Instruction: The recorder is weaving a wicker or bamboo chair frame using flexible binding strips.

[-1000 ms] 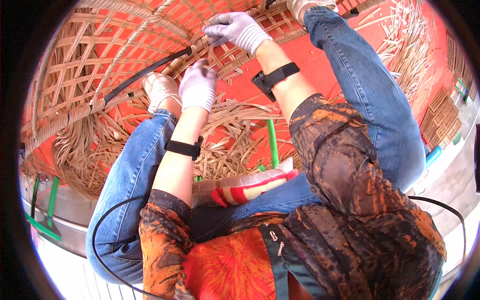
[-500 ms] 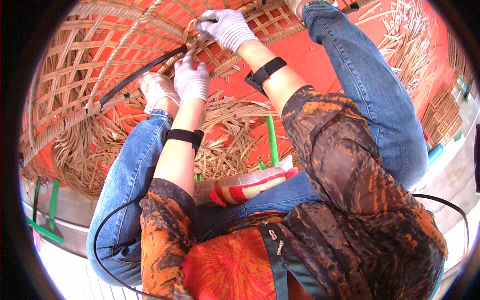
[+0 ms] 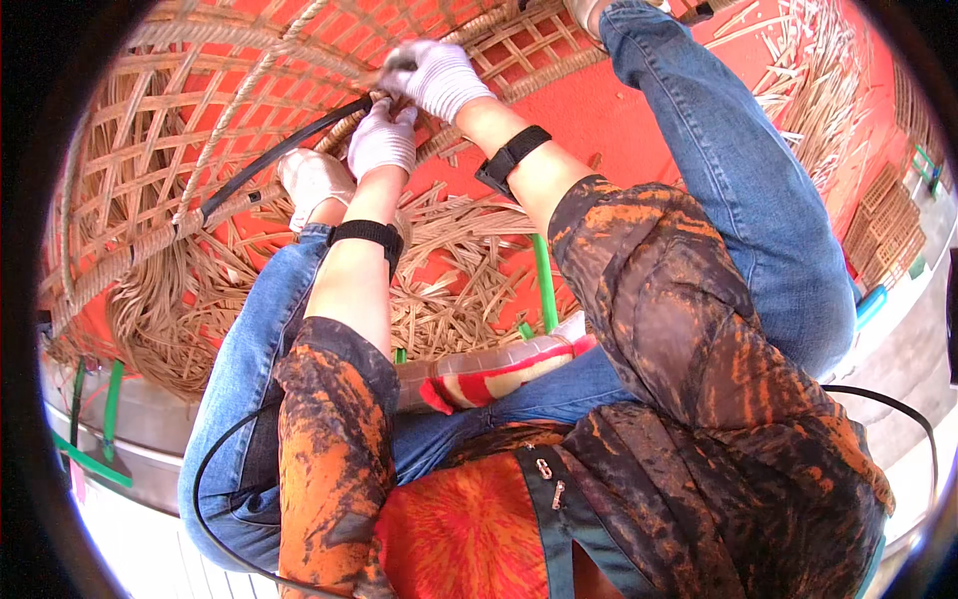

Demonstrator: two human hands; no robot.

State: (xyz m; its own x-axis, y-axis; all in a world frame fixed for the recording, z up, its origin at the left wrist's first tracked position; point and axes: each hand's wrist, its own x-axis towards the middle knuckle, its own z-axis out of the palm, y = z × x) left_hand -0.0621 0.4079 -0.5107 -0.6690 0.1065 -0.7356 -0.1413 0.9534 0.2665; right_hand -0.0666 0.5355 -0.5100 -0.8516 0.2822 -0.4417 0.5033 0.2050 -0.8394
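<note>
A large openwork piece of woven cane (image 3: 150, 130) with cord-wrapped edges curves across the upper left. My left hand (image 3: 382, 143), in a pale glove, has its fingers closed on the wrapped rod (image 3: 346, 128) of its rim, beside the end of a dark strip (image 3: 284, 150). Just above and to the right, my gloved right hand (image 3: 436, 82) is curled at the same joint. Its fingertips are slightly blurred, and whatever lies in them is hidden.
Loose cane strips (image 3: 469, 285) litter the red floor (image 3: 559, 130) between my legs, with a thick bundle (image 3: 165, 319) at the left. More strips (image 3: 818, 100) lie far right. A rolled cushion (image 3: 509, 374) and a green bar (image 3: 544, 280) sit near my lap.
My right hand has moved left and slightly down, closer to my left hand. The light strip loop seen at its fingertips no longer shows clearly. My left hand has barely shifted.
</note>
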